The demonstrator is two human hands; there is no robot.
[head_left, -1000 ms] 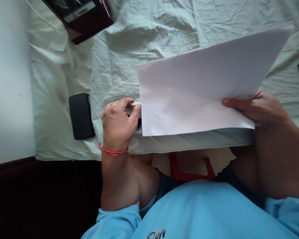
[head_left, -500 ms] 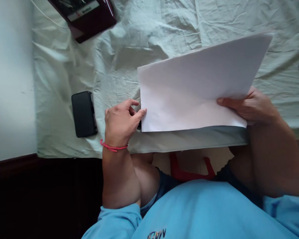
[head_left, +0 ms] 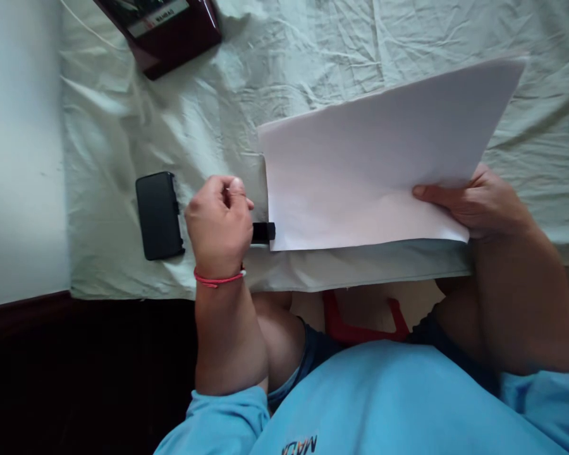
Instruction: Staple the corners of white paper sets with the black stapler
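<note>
Gripping a small black object in curled fingers, the left hand sits by the paper's corner; the right hand pinches the white sheets at their near edge, lifted off the wrinkled green cloth. Beyond: black phone, maroon box, contents unseen.

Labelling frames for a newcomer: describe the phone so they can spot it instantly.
Start at the pale green sheet that covers the table. Near its front left edge, just left of the curled left hand, lies the phone. It is a flat black rounded rectangle, lying lengthwise, unlike the maroon box at the top or the white paper.
</note>
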